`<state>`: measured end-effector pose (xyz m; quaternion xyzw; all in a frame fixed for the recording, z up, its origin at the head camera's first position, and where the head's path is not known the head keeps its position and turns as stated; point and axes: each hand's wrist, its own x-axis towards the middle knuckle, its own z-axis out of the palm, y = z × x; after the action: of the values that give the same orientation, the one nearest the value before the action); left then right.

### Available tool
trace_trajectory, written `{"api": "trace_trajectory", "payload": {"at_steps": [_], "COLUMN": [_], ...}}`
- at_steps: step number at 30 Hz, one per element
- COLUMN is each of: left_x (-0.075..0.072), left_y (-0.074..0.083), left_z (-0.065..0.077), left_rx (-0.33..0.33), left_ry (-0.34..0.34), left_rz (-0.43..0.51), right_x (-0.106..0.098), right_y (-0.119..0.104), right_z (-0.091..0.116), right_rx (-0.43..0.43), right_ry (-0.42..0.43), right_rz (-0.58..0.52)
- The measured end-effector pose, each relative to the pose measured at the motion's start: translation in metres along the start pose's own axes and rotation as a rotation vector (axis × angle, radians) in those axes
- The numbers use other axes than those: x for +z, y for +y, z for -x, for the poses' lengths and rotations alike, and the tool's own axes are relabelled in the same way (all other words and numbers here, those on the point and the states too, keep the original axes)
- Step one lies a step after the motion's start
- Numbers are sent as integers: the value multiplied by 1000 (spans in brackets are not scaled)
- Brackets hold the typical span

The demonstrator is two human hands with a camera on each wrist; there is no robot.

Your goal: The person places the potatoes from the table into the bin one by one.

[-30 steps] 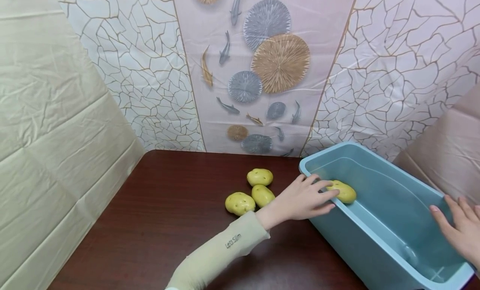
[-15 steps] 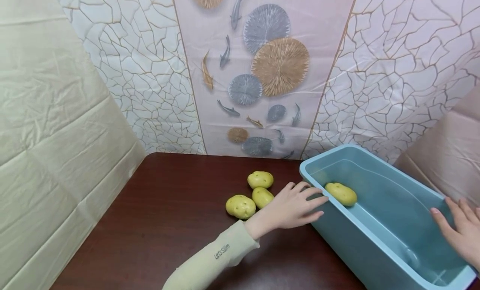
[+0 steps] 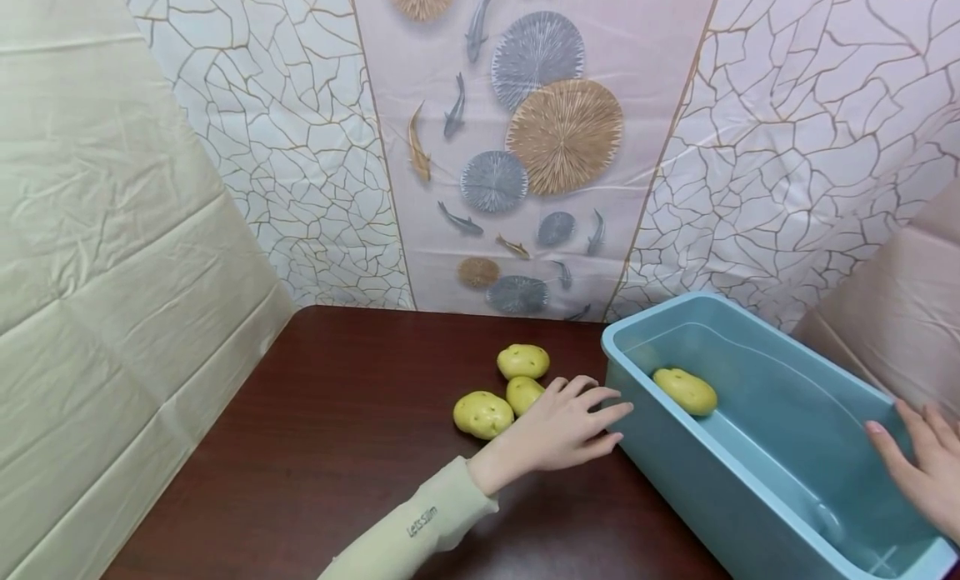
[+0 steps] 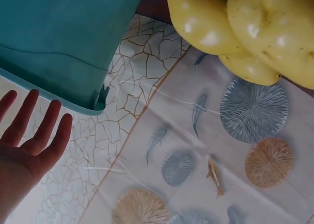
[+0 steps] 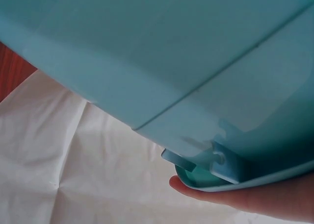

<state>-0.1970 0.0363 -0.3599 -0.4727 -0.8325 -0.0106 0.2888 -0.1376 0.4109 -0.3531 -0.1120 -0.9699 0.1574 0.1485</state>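
My left hand [image 3: 558, 430], fingers spread and loosely bent, hovers between the potatoes and the bin, holding nothing. It partly hides one yellow potato [image 3: 522, 392] behind it. Beside that lie a potato [image 3: 482, 414] at the left and another potato [image 3: 522, 361] farther back. A potato [image 3: 686, 391] lies inside the blue plastic bin [image 3: 757, 488], by its near-left wall. On the bin's right rim rests my right hand [image 3: 930, 463], its thumb on the inner side. In the left wrist view the left hand [image 4: 29, 145] is spread apart from the bin [image 4: 64, 33].
The dark wooden table [image 3: 300, 447] carries the potatoes and the bin. Behind it hangs a patterned cloth [image 3: 495, 147] with fish motifs. A pale cloth [image 3: 135, 297] stands along the left, and a beige cloth [image 3: 892, 313] behind the bin at the right.
My left hand has drawn back from over the bin's rim, moving left and towards me. The potato in the bin is now uncovered. My right hand stays on the rim.
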Motion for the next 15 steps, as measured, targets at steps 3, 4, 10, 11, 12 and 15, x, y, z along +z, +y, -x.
{"api": "trace_trajectory", "payload": {"at_steps": [3,4,10,11,12,15], "left_x": [1,1,-1,-1,-2,-2], "left_y": [1,1,2,2,2,1], "left_z": [5,7,15,16,18,22], "left_rx": [-9,-12,-26,-29,-33,-39], "left_ry": [-5,-7,-16,-17,-18,-24], "left_rz": [9,11,11,11,14,10], "right_x": [1,1,13,20,27,45], "right_y": [2,3,23,34,45,76], "right_z": [-2,-2,-12,-17,-22,-34], "right_rx": [3,-2,26,34,28,23], "right_ry": [2,5,-23,-28,-20,-3], "right_rz": [-5,-8,32,49,58,92]}}
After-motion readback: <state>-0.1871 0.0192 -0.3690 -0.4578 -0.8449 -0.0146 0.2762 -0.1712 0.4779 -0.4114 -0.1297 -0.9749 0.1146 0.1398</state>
